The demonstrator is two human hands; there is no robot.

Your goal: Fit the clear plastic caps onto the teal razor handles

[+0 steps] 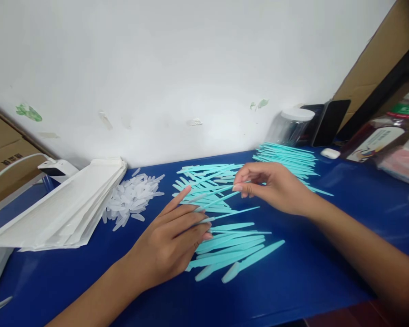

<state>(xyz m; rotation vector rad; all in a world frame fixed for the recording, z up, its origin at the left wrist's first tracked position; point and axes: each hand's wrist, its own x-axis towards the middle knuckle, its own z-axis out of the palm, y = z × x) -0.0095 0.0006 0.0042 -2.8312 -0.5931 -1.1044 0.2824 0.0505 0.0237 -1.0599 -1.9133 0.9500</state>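
Blue counter (313, 263); left hand (172, 236) and right hand (274, 186) apart, bridged by turquoise sticks (220, 200)
Left clasps several; right, at left's two o'clock, pinches ends; loose sticks (259, 257) lie at one and just past three; a slack grip could spill held ones; translucent pieces (132, 195) at ten.

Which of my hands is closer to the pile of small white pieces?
Left. Your left hand is to the right of the pile of small white pieces and nearer you, not touching it. Your right hand is much farther to the right.
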